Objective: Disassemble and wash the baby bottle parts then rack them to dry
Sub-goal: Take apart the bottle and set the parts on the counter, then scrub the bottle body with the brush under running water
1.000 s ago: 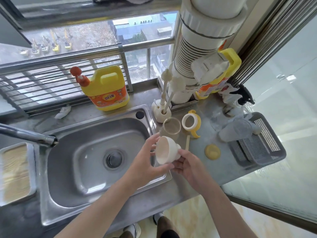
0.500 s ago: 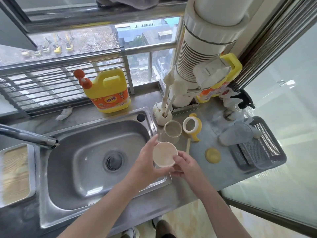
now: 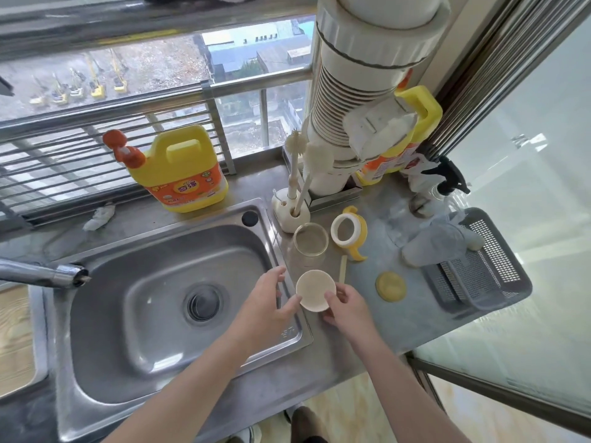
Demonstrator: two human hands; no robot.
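Observation:
A cream silicone nipple piece (image 3: 315,289) faces me with its round open base, held over the sink's right rim. My left hand (image 3: 265,310) grips its left side and my right hand (image 3: 347,310) pinches its right edge. Just behind it stands the clear glass bottle body (image 3: 310,244), open and upright. To its right lies the yellow handled collar ring (image 3: 348,233). A thin cream straw (image 3: 342,269) and a yellow round disc (image 3: 390,286) lie on the counter. The grey mesh drying tray (image 3: 492,276) sits at the right, with a clear cap (image 3: 431,246) leaning on it.
The steel sink (image 3: 134,282) with a drain fills the left, the tap (image 3: 48,274) over its left edge. A yellow detergent jug (image 3: 182,174) stands behind it. A cream brush holder (image 3: 291,212) stands by a wide white pipe (image 3: 361,100). A spray bottle (image 3: 447,183) stands at the far right.
The nipple piece has been turned from lying sideways to facing me with its open base, and both hands have lowered it slightly toward the sink rim.

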